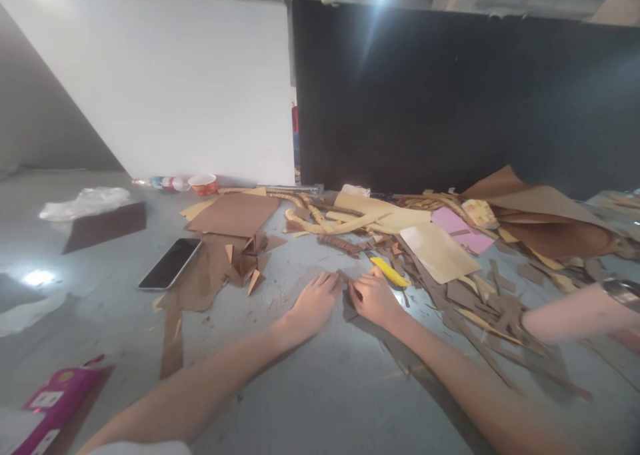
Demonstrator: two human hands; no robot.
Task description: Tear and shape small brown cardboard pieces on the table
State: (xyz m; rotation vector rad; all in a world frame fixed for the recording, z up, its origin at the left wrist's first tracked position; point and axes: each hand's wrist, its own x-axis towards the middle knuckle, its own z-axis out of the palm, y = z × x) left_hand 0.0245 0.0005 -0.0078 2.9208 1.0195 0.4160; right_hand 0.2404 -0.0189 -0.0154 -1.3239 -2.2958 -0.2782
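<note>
Two bare hands meet at the middle of a grey table (pixel 300 401), with a small brown scrap (pixel 343 276) in the narrow gap between their fingertips. The scrap lies to the right of the left hand (pixel 317 301) and to the left of the right hand (pixel 374 298); it appears about equally near to both, and its long axis is too small and blurred to tell. The left hand rests palm down with its fingers bent together, the tips at the scrap's edge; whether they grip it cannot be told. The right hand is curled inward, thumb towards forefinger, and what it may pinch is hidden. Just beyond the right hand lies a yellow object (pixel 390 272), its long axis slanting away from the fingers, down and to the right. Folded brown pieces (pixel 245 265) stand beyond the left hand and to its left, apart from it. Brown strips (pixel 463 295) spread to the right, towards another person's forearm (pixel 570 313), which bears a dark watch (pixel 623 291).
</note>
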